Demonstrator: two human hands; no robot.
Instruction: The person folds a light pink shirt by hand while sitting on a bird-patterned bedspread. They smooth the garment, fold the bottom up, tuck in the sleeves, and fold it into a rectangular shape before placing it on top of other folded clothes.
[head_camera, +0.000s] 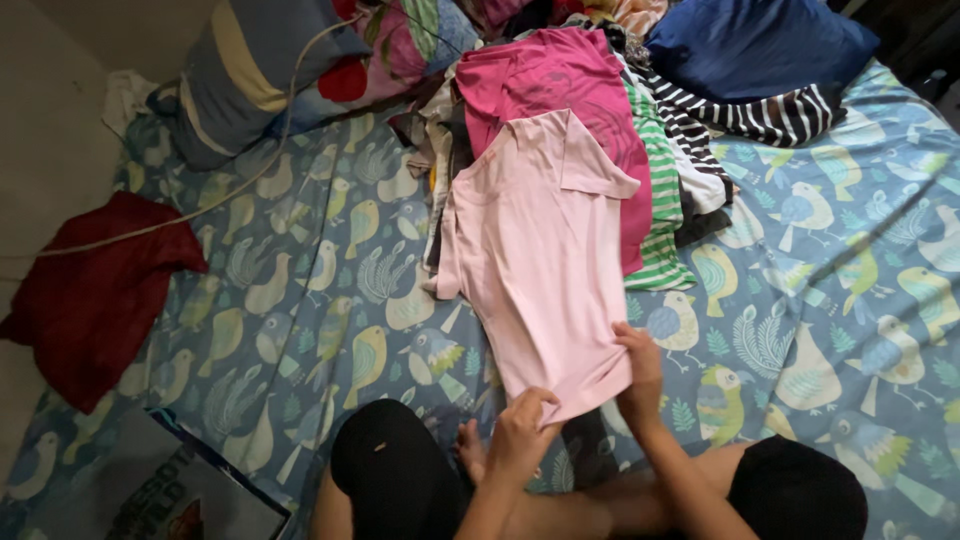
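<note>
at the far left a dark red cloth (95, 290) lies crumpled, half on the floor and half on the edge of the bird-print bedsheet (330, 300), well apart from the pale pink shirt (545, 250) that serves as landmark here. a thin pale cord (220, 195) runs over the red cloth and up toward the striped pillow (235, 80), which sits up and left of the pink shirt. low at the left, below and left of the pink shirt, a dark flat package (175, 490) with pale lettering and a blue edge lies at an angle on the sheet; only part of it shows.

the pink shirt lies spread lengthwise in the middle, its collar end resting on a magenta shirt (560, 75) atop the clothes pile (680, 170), its hem near the person's crossed legs. the left hand (520, 430) is clamped on the hem's lower corner, fingers curled round the fabric. just right of it, the right hand (640, 375) pinches the hem's right edge, fingers together on the cloth.

right of the pink shirt lie a green striped garment (660, 200) and a black-and-white striped one (760, 115); a navy pillow (760, 45) sits up and right.
</note>
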